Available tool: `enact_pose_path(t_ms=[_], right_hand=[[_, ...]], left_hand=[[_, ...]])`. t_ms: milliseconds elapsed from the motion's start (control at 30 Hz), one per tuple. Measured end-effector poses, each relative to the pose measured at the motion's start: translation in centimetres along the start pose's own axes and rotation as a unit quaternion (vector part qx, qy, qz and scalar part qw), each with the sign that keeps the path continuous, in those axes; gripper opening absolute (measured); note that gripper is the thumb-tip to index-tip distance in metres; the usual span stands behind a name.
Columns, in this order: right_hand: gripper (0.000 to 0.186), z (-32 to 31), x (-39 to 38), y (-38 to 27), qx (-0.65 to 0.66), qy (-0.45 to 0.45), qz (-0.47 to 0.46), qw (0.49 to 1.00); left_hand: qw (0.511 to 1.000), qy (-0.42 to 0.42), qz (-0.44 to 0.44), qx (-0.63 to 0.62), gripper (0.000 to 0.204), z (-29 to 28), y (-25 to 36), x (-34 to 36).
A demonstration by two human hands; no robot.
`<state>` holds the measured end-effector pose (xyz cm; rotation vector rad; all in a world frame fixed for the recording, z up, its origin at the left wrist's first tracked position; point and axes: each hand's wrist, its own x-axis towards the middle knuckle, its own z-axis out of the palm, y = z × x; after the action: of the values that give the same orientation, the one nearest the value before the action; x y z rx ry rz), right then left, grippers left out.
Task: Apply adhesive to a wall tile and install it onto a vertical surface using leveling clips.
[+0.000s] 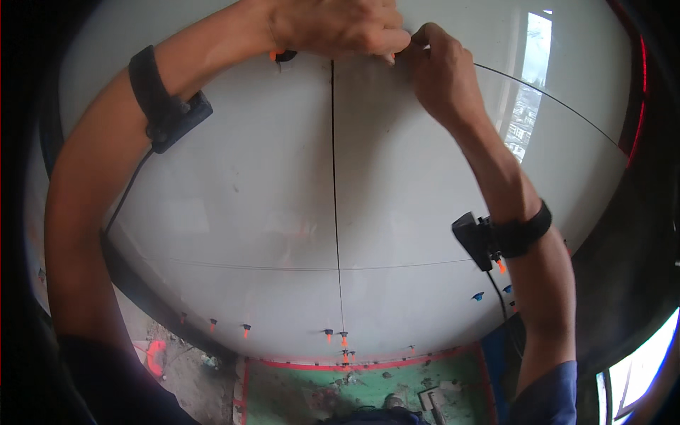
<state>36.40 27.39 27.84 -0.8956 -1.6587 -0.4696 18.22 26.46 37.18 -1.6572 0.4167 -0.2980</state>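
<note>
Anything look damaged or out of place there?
Mainly mess: dark and pale debris litters the green, red-edged floor covering, looking untidy. The glossy white panels show no obvious cracks, though the left hand and right hand hide part of them.

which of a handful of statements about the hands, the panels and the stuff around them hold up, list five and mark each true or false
1. The bare left hand and bare right hand are close together before glossy off-white panels. True.
2. The long, straight dark seam lies right of the right hand. False: that seam runs down from below the left hand, left of the right one.
3. A black band with a black boxy device is strapped round the left forearm. True.
4. The sheet at the lower edge is yellow. False: it is a green sheet with red edging.
5. Small orange-and-black peg-shaped clips show low on the panels. True.
</note>
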Motion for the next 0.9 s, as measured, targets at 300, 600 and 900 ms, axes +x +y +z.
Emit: enact_pose_path(t_ms=[300, 600, 900], right_hand=[[0.028, 2.1, -2.9, -3.2, 0.089, 0.111, 0.154, 0.978], [0.028, 3.9, -3.2, -3.9, 0.145, 0.166, 0.234, 0.947], [0.024, 0.5, -4.9, -2.1, 0.271, 0.16, 0.189, 0.93]], left_hand=[[0.984, -0.154, -0.074, -0.04, 0.029, -0.5, 0.4, 0.2], [0.992, 0.007, -0.084, -0.097, 0.021, 1.1, 0.3, -1.3], [0.942, -0.185, -0.277, -0.048, 0.064, -3.2, -0.5, -1.7]])
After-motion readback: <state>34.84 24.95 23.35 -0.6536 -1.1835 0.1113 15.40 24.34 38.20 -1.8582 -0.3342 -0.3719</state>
